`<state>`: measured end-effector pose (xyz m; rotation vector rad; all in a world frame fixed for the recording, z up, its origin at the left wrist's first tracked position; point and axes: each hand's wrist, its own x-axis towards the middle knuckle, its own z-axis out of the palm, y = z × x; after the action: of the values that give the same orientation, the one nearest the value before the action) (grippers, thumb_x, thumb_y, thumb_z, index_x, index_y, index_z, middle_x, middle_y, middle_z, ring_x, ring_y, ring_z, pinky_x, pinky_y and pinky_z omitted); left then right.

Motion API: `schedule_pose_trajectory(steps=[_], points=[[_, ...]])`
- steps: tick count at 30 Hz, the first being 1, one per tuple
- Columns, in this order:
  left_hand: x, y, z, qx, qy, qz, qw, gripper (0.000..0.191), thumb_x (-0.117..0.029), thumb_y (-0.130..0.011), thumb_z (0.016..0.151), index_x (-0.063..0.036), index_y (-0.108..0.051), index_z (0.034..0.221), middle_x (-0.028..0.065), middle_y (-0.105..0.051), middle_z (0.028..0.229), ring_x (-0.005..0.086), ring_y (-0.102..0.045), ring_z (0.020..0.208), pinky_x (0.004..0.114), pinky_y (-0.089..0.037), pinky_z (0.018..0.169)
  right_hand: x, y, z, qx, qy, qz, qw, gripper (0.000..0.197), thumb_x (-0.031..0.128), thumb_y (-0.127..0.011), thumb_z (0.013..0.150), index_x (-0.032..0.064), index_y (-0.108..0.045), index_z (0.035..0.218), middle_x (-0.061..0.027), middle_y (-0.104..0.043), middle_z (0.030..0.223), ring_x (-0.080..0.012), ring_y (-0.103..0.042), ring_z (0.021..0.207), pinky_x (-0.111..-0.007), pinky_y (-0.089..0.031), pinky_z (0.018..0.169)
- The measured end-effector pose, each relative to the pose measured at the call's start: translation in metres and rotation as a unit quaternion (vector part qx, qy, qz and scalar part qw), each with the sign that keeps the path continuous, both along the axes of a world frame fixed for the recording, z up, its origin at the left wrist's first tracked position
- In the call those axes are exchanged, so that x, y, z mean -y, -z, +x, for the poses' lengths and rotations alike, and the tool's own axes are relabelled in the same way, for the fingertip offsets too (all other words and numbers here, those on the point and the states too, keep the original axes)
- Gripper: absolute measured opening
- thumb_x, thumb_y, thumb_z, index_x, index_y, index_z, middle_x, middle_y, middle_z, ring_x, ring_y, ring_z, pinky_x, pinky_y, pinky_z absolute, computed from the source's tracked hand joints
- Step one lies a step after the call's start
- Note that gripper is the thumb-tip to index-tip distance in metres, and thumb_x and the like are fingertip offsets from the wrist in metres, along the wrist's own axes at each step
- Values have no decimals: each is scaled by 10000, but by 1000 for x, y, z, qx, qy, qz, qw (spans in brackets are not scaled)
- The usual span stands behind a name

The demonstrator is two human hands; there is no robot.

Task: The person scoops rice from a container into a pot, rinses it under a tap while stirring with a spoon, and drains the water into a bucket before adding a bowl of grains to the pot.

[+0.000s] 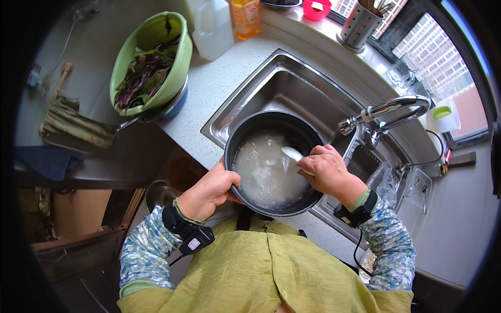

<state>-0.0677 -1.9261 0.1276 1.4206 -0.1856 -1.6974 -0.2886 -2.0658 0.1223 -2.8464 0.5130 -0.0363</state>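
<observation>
A round dark cooking pot (230,150) is tilted towards me over the near edge of the steel sink (313,84). Cloudy, whitish liquid (266,172) with a pale mass in it fills its lower part. My left hand (211,189) grips the rim on the left, thumb on the inside wall, its other fingers partly hidden beneath. With my right hand (327,168) I hold a white spoon (291,153) by its handle, over the right part of the pot. The tip of the spoon is at or just above the liquid; which of the two I cannot tell.
A chrome faucet (387,113) arches in from the right, near a smaller basin with a drain rack (362,160). Back left stands a green basin (182,51) of purple-green leaves, beside a plastic jug (213,33) and an oil bottle (245,17). A utensil holder (358,27) stands on the windowsill.
</observation>
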Motion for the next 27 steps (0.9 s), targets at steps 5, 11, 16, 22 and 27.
schedule_pose_trajectory(steps=[5,11,16,22,27], points=[[-30,5,5,-19,-28,-22,999,501,77,-421,602,18,-488,1095,119,-588,859,228,-624,645,352,-537,475,-28,-5,-2,11,-14,29,999,75,211,-643,697,144,-649,731,6,-555,586,-187,-528,670,-334,-385,667],[-46,27,11,-40,-16,-41,998,477,79,-419,600,34,-499,1068,115,-589,857,215,-616,637,293,-517,464,-78,-19,7,4,10,118,993,103,194,-606,715,99,-646,709,-56,-543,542,-226,-548,603,-351,-401,620],[-54,38,20,-53,2,-73,996,506,74,-427,617,33,-461,1119,116,-586,900,218,-625,660,293,-527,505,-115,-18,28,-4,143,234,962,163,229,-597,766,90,-669,812,-104,-621,662,-292,-593,679,-380,-474,625],[-50,81,38,85,113,-270,952,739,-94,-597,651,4,-262,1302,185,-458,1177,293,-453,1121,335,-371,926,-109,-33,51,123,194,-16,973,66,148,-631,732,134,-660,789,-47,-641,729,-227,-589,668,-352,-450,620],[-28,97,35,270,35,-342,899,786,-125,-587,666,36,-222,1344,218,-513,1145,255,-499,1064,321,-380,925,-101,-9,45,-16,186,-121,975,176,164,-646,725,152,-657,900,11,-659,800,-201,-575,748,-340,-438,698]])
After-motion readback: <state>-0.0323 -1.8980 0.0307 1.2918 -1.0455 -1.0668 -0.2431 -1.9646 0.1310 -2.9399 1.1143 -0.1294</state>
